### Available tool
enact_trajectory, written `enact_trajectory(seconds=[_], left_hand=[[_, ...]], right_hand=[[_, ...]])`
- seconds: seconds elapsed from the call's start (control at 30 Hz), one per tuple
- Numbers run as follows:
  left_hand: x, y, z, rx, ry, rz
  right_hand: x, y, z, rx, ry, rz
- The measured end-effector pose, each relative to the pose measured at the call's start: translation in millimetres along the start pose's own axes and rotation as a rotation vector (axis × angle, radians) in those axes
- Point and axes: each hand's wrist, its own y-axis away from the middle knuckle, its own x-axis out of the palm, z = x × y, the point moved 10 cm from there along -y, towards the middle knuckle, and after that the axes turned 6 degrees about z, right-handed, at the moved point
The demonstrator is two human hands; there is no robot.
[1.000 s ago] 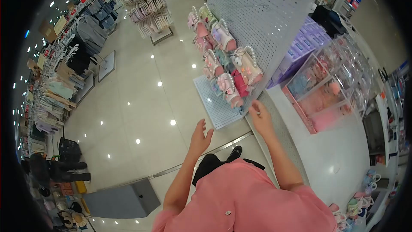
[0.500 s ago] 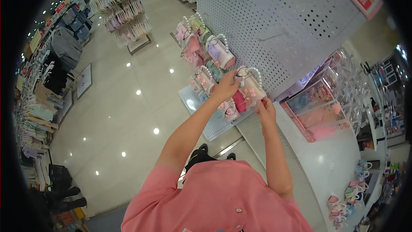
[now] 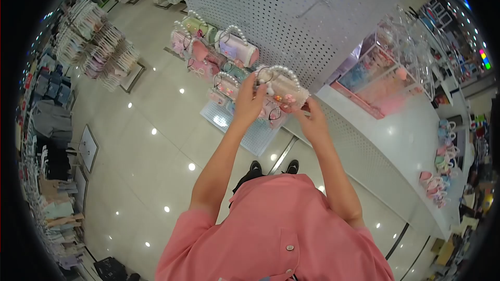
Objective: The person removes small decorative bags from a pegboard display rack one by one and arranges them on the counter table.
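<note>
A small cream handbag [image 3: 287, 89] with a pearl handle and flower decorations is held between my two hands. My left hand [image 3: 250, 103] grips its left end, with the thumb toward the bag's front. At the lower right corner, the fingers of my right hand [image 3: 313, 120] close on its edge. Beneath and left of it, more little handbags crowd a perforated shelf [image 3: 245, 134]. Among them are a lilac-and-white bag [image 3: 235, 51] with a pearl handle, a green bag [image 3: 197, 26] and a pink-flowered bag [image 3: 225, 84]. The held bag partly hides those below it.
A white pegboard panel [image 3: 291, 15] rises behind the shelf. To the right, a white counter [image 3: 385, 130] carries a clear display box [image 3: 364, 83] and several small bags [image 3: 445, 156]. Clothing racks [image 3: 96, 44] stand at the left on the shiny tiled floor [image 3: 140, 161].
The view has turned, so the shelf and racks appear further left. Both hands still hold the cream handbag, which is now tilted more level. My left hand has shifted on its left end.
</note>
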Motion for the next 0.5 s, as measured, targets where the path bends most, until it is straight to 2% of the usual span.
enact_trajectory(seconds=[0.1, 0.27, 0.37, 0.5], left_hand=[[-24, 36, -16, 0.034, -0.026, -0.050], [-34, 109, -30, -0.046, -0.128, 0.006], [-6, 154, -49, -0.016, -0.214, 0.079], [61, 192, -78, 0.028, -0.212, 0.246]], right_hand=[[18, 24, 5, 0.013, -0.077, 0.038], [22, 80, 21, 0.136, -0.055, 0.116], [-5, 124, 14, 0.181, -0.054, 0.076], [-71, 184, -7, 0.276, -0.144, -0.045]])
